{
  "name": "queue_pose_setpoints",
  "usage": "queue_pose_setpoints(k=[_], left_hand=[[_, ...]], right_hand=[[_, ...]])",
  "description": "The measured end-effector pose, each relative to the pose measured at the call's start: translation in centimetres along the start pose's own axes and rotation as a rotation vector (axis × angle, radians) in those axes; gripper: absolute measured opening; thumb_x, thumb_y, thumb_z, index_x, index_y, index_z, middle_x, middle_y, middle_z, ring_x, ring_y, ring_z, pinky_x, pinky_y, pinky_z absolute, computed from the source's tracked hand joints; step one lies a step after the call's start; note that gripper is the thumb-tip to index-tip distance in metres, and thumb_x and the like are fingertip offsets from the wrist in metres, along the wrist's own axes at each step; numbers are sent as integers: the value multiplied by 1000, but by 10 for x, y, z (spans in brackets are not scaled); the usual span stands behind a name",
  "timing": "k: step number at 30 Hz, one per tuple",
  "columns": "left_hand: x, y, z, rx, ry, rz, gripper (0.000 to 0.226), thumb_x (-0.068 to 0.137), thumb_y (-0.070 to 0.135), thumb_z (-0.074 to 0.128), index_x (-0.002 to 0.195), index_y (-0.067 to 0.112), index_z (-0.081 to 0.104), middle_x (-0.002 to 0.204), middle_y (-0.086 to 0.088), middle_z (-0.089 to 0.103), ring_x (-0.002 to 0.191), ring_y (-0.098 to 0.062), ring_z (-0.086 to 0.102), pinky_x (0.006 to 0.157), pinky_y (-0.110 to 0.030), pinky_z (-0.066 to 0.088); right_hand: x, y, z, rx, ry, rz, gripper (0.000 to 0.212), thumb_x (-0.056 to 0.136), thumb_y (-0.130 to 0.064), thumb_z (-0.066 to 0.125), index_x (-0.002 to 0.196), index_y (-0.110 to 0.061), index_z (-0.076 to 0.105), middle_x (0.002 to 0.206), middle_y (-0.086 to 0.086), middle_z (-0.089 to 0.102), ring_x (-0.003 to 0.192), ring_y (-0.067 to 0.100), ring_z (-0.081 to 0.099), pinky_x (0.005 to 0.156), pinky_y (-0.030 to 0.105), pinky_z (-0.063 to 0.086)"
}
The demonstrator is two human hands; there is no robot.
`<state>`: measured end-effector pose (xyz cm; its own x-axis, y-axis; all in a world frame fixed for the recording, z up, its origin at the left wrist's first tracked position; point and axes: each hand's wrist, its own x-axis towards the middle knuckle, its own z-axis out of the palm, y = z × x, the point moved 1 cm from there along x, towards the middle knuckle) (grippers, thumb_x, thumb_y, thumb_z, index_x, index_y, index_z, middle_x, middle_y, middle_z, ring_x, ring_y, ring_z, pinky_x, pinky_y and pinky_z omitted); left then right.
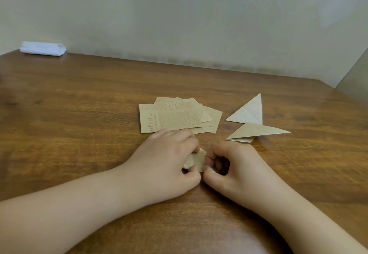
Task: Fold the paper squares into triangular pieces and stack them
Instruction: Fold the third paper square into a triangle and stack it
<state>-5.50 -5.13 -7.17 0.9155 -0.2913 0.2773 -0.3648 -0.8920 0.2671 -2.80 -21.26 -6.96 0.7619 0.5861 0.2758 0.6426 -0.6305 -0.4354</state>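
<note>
Right between the hands, near the table's [79, 114] front edge, lies the small folded paper piece [196, 161]: left hand [167, 156] pinches it, right hand [233, 166] curls at its right edge. Unfolded squares [171, 117] lie just beyond; finished triangles [256, 129] sit nearer the right hand.

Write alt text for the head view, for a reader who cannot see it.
Two hands, left hand and right hand, pinch a small folded paper piece on a wooden table. Behind them lies a loose pile of printed paper squares; to its right, two folded triangles.
</note>
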Motion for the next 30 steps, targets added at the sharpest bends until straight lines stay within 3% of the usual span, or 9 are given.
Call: queue_pose_setpoints(k=[5,9,15,24,27,30], left_hand=[[-3,3,-9,37,-66,-67,42,84,40,45,126,34,44,127,21,39,116,-1,37,111,-29,20],[-13,-5,-17,77,-124,-150,44,86,38,46,130,38,38,132,22,36,124,-3,34,117,-41,11],[-33,-10,-20,53,-81,-273,44,89,39,44,132,40,36,133,24,34,129,0,31,118,-46,0],[-44,-19,-23,-55,-66,-353,38,89,37,50,125,45,41,128,29,36,130,1,27,118,-46,-2],[-39,-24,-29,-129,-144,-334,36,89,34,53,117,52,43,123,31,36,128,1,24,117,-49,4],[-28,-27,-42,-165,-288,-256,36,88,29,57,110,57,49,131,34,31,127,3,20,117,-49,-2]], right_hand=[[0,0,-1,4,4,11,12,74,-26,61,65,-23,55,59,-8,50,66,10,49,58,22,40],[-1,1,0,7,3,16,12,75,-25,62,65,-22,57,58,-9,50,63,8,49,56,19,38],[-1,0,-1,16,-8,41,11,77,-26,63,67,-23,58,61,-9,54,65,6,51,57,18,41],[-2,-2,-2,23,-18,52,10,78,-26,63,68,-23,60,63,-9,55,65,6,52,61,22,44],[-1,-2,-2,26,-16,54,12,77,-26,63,67,-23,58,62,-9,54,64,6,52,59,20,42],[-2,-2,-2,35,-2,56,15,76,-24,62,63,-23,54,59,-8,53,64,6,51,56,17,39]])
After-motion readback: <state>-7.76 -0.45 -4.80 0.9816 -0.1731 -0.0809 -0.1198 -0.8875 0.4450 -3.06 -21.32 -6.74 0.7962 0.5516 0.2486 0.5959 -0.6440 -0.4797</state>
